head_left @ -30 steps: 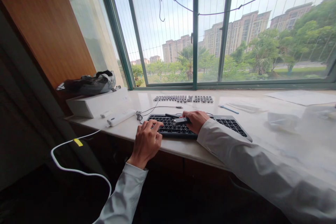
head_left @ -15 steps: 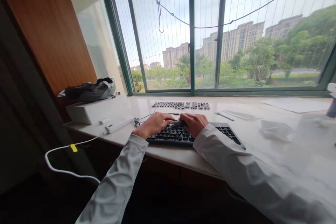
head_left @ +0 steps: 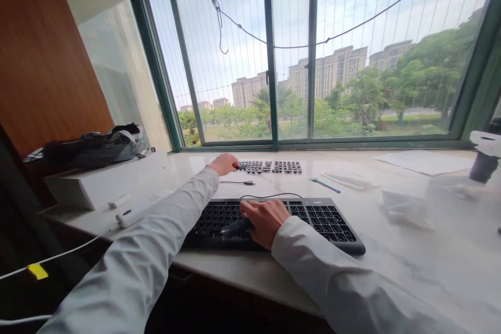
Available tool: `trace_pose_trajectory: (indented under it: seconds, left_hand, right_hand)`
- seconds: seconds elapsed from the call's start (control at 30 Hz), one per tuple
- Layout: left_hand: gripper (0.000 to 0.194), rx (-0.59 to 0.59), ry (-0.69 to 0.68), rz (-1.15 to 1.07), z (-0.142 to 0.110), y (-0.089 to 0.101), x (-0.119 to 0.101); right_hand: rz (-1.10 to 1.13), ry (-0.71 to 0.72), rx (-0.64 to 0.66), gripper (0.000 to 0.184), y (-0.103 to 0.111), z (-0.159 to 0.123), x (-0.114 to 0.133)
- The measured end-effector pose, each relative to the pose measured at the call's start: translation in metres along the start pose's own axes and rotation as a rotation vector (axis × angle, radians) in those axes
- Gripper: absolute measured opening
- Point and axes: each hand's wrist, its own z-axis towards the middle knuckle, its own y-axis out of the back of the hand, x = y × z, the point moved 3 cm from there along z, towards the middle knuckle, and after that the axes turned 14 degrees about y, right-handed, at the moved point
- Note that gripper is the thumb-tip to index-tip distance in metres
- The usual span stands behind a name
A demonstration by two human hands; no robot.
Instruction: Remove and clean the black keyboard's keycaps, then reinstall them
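Observation:
A black keyboard point(head_left: 332, 227) lies near the front edge of the white tabletop, its key positions showing as pale-edged squares. Over its middle, my right hand point(head_left: 269, 222) is closed around a dark, rod-shaped tool point(head_left: 237, 228) pointing left. The tool's exact kind is not clear. Beyond the keyboard, loose black keycaps point(head_left: 287, 167) are laid out in rows. My left hand point(head_left: 224, 165) reaches to the left end of these rows, fingers pinched at a dark keycap point(head_left: 237, 167). The hand partly hides that end.
A cable with a plug point(head_left: 248, 182) lies between keyboard and keycaps. To the right are a blue stick-like tool point(head_left: 326, 185), crumpled clear plastic point(head_left: 405, 209) and paper point(head_left: 426, 162). A white box point(head_left: 105, 177) and a white power strip point(head_left: 143, 209) stand left. The window point(head_left: 270, 62) is behind.
My left hand has left the dark tool and moved forward to the keycaps. My right hand still holds the tool, now lower over the keyboard. The view has shifted right.

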Motion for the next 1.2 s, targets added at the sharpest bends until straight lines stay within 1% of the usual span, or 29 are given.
trace_pose_trajectory:
  seconds: [0.1,0.2,0.33,0.47,0.6,0.77,0.93,1.2]
  left_hand:
    - [0.024,0.026,0.036,0.035,0.029,-0.019,0.011]
    - [0.026,0.058,0.046,0.057,0.051,-0.034,0.016]
    - [0.029,0.112,0.046,0.067,0.070,-0.049,0.019]
    - [0.030,0.138,0.036,0.055,0.083,-0.057,0.021]
    - [0.035,0.172,0.038,0.041,0.090,-0.062,0.023]
    - [0.041,0.209,0.050,0.025,0.091,-0.065,0.026]
    - [0.043,0.213,0.059,0.018,0.091,-0.065,0.027]
    - [0.045,0.215,0.073,0.020,0.087,-0.062,0.024]
  right_hand:
    - [-0.009,0.037,0.002,0.024,-0.003,0.002,0.005]
    - [-0.021,0.080,-0.019,0.021,-0.005,0.003,0.007]
    - [-0.014,0.105,-0.044,0.020,-0.006,0.002,0.009]
    - [0.005,0.101,-0.052,0.019,-0.005,0.004,0.011]
    - [0.019,0.098,-0.054,0.017,-0.005,0.005,0.012]
    - [0.023,0.090,-0.050,0.016,-0.006,0.005,0.012]
    - [0.020,0.102,-0.061,0.018,-0.005,0.005,0.011]
    - [0.017,0.094,-0.079,0.019,-0.006,0.005,0.011]
